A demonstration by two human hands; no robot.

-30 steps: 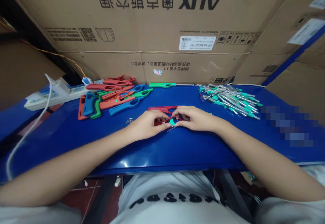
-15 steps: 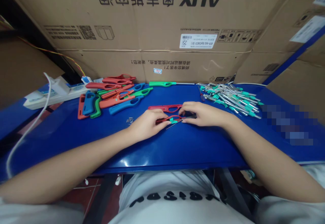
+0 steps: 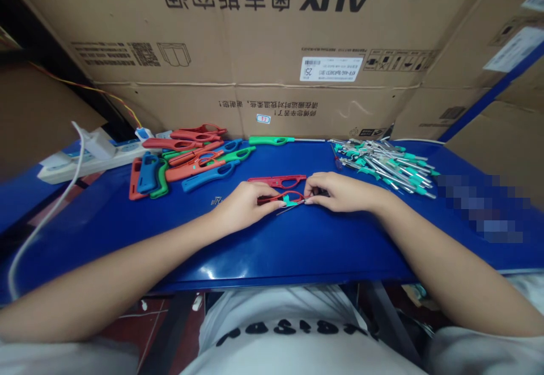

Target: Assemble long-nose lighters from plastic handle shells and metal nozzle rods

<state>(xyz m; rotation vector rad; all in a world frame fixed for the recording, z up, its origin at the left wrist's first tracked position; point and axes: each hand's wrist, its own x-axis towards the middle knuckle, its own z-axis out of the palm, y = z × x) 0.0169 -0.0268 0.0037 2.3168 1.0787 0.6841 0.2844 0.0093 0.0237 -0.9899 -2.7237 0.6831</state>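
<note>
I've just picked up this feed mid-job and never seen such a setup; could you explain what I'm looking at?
There is no machine here: these are a person's bare hands. The picture comes from a camera on the person's head, looking forward and down. The left hand holds a red lighter casing with a teal part; the right hand is at its right end, its exact grip unclear. Behind lies another red casing. On the blue table, colored lighter casings are heaped left, metal tubes with teal parts right. Beyond stands AUX cardboard.
</note>
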